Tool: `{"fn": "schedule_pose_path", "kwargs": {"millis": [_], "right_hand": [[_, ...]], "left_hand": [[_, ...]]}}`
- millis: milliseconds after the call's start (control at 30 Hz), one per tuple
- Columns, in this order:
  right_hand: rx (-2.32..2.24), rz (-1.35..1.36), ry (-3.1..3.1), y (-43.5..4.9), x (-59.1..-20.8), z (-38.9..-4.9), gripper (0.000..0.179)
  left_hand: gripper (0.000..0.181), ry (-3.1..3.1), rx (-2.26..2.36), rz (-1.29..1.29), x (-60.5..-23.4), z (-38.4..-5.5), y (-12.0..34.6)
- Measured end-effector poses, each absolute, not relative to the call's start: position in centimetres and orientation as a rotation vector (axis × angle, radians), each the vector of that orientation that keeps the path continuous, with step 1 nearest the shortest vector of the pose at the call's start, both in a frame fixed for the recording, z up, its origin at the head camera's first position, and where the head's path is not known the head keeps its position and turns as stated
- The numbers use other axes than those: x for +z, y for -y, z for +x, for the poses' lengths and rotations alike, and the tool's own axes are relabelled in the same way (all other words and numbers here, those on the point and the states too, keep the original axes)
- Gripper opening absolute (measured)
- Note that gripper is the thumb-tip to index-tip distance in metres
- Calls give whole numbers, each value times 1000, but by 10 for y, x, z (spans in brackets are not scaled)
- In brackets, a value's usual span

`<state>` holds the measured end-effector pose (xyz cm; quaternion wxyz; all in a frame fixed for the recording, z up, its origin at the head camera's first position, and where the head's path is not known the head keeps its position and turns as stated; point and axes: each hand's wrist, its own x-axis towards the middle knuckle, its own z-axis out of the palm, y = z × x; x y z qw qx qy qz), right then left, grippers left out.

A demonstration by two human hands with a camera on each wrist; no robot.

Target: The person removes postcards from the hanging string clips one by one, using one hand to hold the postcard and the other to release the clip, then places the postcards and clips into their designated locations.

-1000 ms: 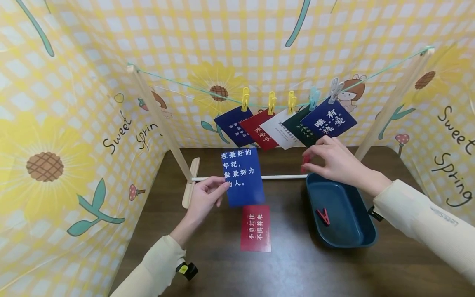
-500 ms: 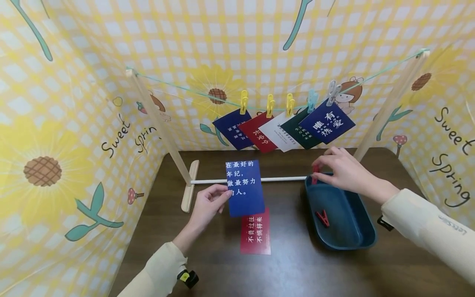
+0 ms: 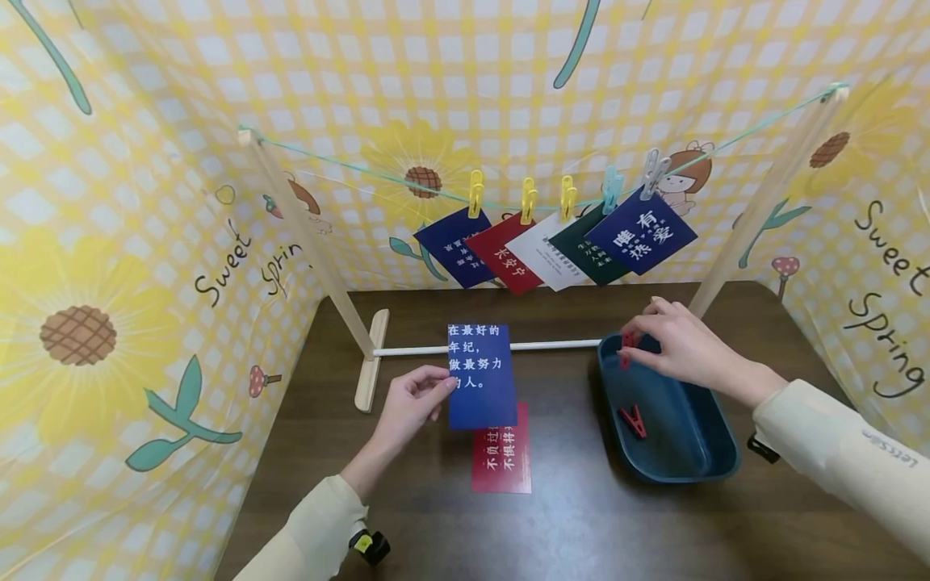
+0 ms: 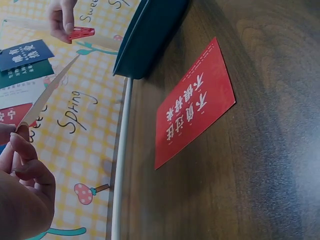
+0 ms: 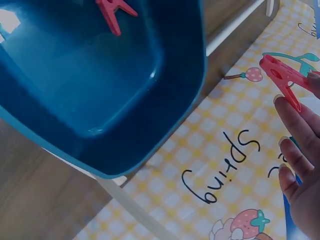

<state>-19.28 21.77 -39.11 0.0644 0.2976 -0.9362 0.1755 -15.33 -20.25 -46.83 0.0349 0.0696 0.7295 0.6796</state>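
Between thumb and fingers my left hand (image 3: 416, 403) pinches the left edge of a blue card (image 3: 481, 395) with white writing. In the left wrist view that card is seen nearly edge-on. My right hand (image 3: 672, 343) holds a red clothespin (image 5: 284, 75) by its handle ends, over the far left corner of a dark blue basin (image 3: 715, 440). A second red clothespin (image 3: 633, 421) lies inside the basin. Partly behind the blue card, a red card (image 3: 501, 472) lies flat on the table, its whole face showing in the left wrist view.
A green string (image 3: 356, 167) runs between two wooden posts (image 3: 312, 250). Several cards hang from it by clothespins, among them a yellow one (image 3: 475, 194) and a clear one (image 3: 654, 173). A white rod (image 3: 555, 346) crosses low behind the blue card. Patterned cloth surrounds the table (image 3: 581, 524).
My right hand has moved right and down with its clothespin, from left of the basin to over its corner. The blue card has come lower and now overlaps the red card in the head view.
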Motion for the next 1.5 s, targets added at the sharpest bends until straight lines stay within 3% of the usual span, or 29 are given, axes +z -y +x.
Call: {"fn": "schedule_pose_path", "kwargs": {"millis": [1500], "right_hand": [[462,821,2994,-252,-448,-181,23]], "left_hand": [[21,-2258,1843,101,-519,-137,183]]}}
